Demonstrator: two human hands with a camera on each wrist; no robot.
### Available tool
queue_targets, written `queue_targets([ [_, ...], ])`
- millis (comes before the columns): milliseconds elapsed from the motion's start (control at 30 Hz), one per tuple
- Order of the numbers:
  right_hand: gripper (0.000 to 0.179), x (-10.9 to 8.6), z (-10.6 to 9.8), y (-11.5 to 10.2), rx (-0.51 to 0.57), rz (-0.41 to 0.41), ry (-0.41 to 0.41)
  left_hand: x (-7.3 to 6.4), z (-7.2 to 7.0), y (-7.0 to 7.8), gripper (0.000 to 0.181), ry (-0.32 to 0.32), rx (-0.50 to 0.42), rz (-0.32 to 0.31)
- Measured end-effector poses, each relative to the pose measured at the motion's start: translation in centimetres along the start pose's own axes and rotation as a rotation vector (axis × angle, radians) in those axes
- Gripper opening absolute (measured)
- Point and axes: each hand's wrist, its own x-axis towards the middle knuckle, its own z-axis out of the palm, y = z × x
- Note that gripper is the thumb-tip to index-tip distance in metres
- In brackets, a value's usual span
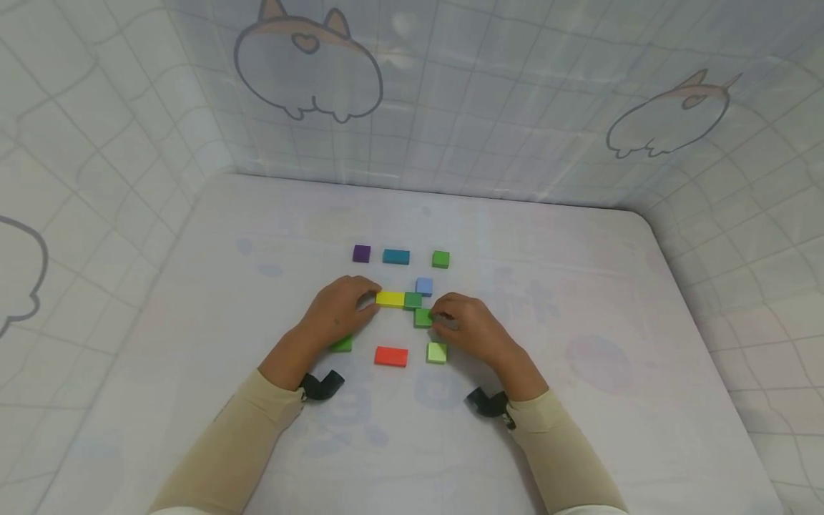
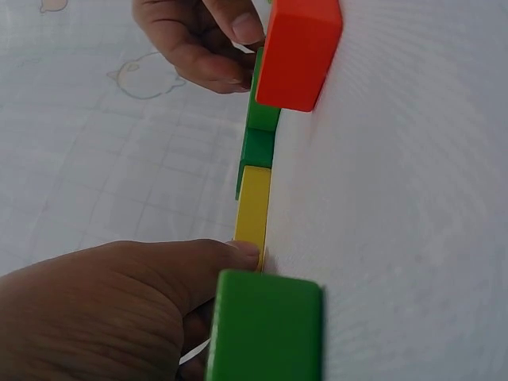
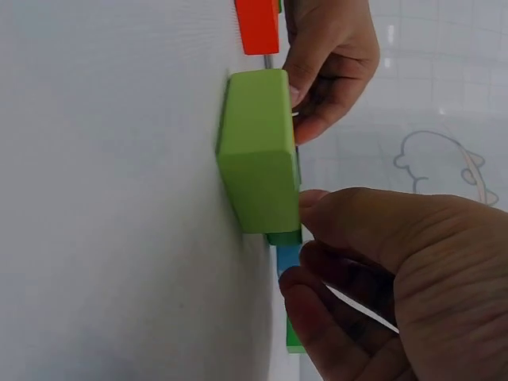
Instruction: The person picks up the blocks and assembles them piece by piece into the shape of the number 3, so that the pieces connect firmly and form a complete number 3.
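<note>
At the frame's centre, the left hand [image 1: 337, 311] pinches a yellow block [image 1: 390, 300], while the right hand [image 1: 475, 329] reaches a bright green block [image 1: 422, 318], its grip unclear.

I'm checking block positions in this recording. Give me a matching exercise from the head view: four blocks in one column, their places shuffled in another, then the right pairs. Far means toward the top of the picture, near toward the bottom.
Blocks
1. purple block
2. red block
3. yellow block
4. teal block

Places
A. middle of the far row
B. between the left hand and a dark green block
C. left end of the far row
D. middle of the near row

Pairs: 1-C, 2-D, 3-B, 4-A
</note>
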Motion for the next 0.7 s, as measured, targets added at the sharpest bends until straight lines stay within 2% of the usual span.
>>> queue_targets([
  [367,0.017,0.19,0.69,0.12,-0.023,-0.052,0.025,-0.05,0.12,-0.03,0.037,0.011,0.011,0.005],
  [700,0.014,0.30,1.07,0.27,-0.044,-0.027,0.019,-0.05,0.24,-0.22,0.038,0.005,0.014,0.003],
])
